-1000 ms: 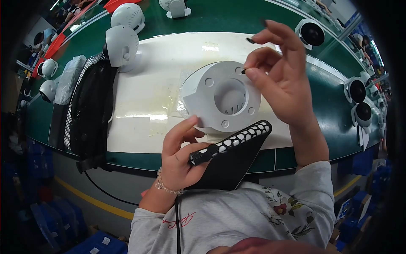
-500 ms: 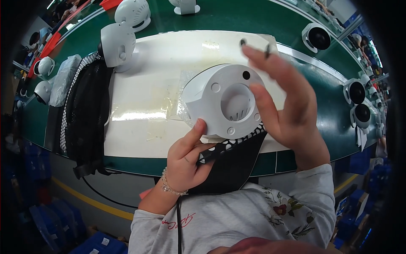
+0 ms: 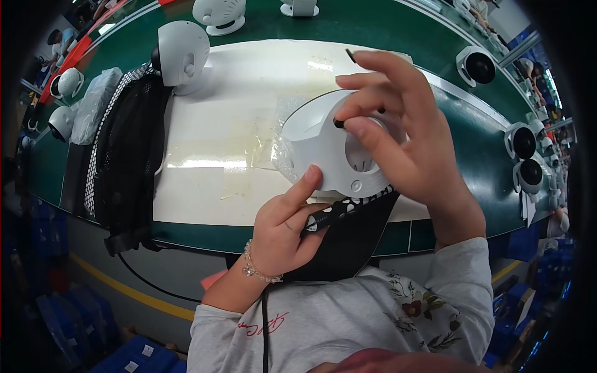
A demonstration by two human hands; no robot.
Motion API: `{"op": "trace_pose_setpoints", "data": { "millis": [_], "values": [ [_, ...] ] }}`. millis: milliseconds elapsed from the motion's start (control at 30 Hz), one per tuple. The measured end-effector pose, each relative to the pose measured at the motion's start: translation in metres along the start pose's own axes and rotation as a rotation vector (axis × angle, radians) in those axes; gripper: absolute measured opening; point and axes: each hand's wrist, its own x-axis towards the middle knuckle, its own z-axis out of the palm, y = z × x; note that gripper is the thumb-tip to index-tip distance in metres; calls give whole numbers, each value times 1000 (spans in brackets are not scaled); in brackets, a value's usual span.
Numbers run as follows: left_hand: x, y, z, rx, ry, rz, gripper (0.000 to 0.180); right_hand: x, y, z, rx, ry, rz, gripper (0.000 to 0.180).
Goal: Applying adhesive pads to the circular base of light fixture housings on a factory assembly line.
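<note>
A white rounded housing (image 3: 311, 127) lies on the mat with its flat base turned up, showing a wide central opening and a small round recess. My left hand (image 3: 286, 227) is closed, its thumb pressed on the near-left edge of the base and its fingers around a black strap with white spots (image 3: 339, 212). Above the base, my right hand (image 3: 404, 118) pinches a small black round pad (image 3: 339, 123) at the thumb tip. Another thin black pad (image 3: 350, 56) clings to its index fingertip. One more dark spot on the base is mostly hidden behind the fingers.
A pale mat (image 3: 211, 193) covers the green table (image 3: 193, 236). Left stand a white device with a dark round front (image 3: 183, 53), a black mesh bag (image 3: 130, 155) and a plastic-wrapped packet (image 3: 96, 105). More such devices (image 3: 476, 65) stand at the far and right edges.
My right hand has moved left over the base, its fingers curling from spread to a pinch with a black pad. My left hand still holds the housing's edge.
</note>
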Motion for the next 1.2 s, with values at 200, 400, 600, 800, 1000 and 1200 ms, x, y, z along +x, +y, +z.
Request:
{"op": "trace_pose_setpoints", "data": {
  "millis": [200, 400, 600, 800, 1000, 1200],
  "values": [
    [0, 0, -1, -9, -6, -14, 35, -13, -16, -8, -469, -92, -209, 33],
    [4, -1, 0, -13, -11, 33, 26, -41, -6, -4, -240, -35, -29, 9],
    [5, -4, 1, -10, -2, 72, 20, -47, -8, -1, -223, -139, 61, 6],
    [3, -2, 2, -28, 8, 36, 23, -56, -14, 6, -383, -82, 43, 8],
    [4, 1, 2, -67, 26, 5, 25, -77, -9, 16, -1080, 101, -361, 31],
    [0, 2, 3, -47, 57, 36, 32, -72, -35, 3, -744, -62, -29, 28]
  ]
}}
